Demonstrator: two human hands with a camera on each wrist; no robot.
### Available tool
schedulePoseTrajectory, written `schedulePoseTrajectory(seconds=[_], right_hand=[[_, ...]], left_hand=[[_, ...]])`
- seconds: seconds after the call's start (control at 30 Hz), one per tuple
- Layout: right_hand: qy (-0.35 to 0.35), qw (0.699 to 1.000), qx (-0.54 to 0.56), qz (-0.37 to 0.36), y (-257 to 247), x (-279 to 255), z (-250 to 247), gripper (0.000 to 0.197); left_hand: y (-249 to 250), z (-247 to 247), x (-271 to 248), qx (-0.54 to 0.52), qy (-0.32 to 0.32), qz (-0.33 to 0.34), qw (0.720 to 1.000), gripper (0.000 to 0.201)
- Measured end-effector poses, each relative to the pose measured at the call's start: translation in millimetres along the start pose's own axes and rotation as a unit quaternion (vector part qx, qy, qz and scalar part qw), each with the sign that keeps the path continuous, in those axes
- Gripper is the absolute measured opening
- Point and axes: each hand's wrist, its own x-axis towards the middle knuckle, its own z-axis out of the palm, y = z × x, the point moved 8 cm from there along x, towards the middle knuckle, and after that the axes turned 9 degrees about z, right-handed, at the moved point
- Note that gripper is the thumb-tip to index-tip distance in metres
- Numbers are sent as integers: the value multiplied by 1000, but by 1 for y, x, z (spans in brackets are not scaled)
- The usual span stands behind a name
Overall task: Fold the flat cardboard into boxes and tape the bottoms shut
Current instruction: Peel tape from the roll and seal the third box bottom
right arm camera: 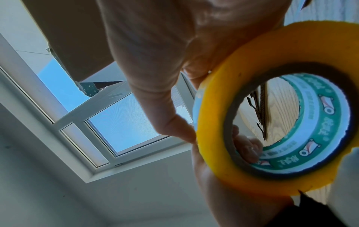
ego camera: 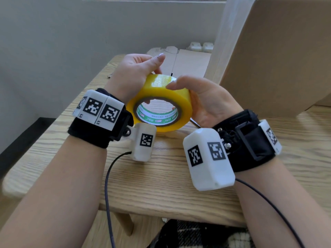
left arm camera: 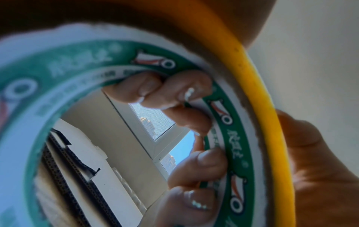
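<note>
Tape roll (ego camera: 162, 102): far rim hidden behind both hands in head view; near rim blurred and cut by left and top edges in left wrist view. Loose tape end not discernible. Left hand (ego camera: 133, 74): fingertips concealed behind roll in head view. Right hand (ego camera: 206, 101): fingers hidden beyond roll; thumb tip (right arm camera: 184, 133) meets roll edge, contact point soft. Core print (left arm camera: 81, 64) too blurred to read. Folded box (ego camera: 279, 56): cut off by top and right edges. Flat cardboard (ego camera: 189, 63): partly hidden behind hands.
</note>
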Motion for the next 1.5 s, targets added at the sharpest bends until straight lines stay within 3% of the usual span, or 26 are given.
schedulePoseTrajectory(seconds=[0.27,0.5,0.6,0.8,1.1,1.23,1.5], right_hand=[[16,999,-18,-24,-2,3,-3,59],[-56,997,39,-19,-3,-2,0,47],[-48,998,42,-18,-3,-1,0,40],[-20,1000,17,-9,-2,0,-1,64],[-10,1000,-10,-8,-1,3,-2,58],[-9,1000,-11,-12,-2,3,-2,40],[7,999,-30,-20,-3,5,-1,57]], left_hand=[[3,2,-1,10,4,3,1000,41],[1,1,0,-6,-3,6,1000,41],[-1,1,0,-13,-3,4,1000,41],[0,1,0,-5,0,1,1000,41],[1,0,-1,5,1,-1,1000,40],[0,0,0,9,4,0,1000,41],[0,0,0,14,3,-2,1000,43]])
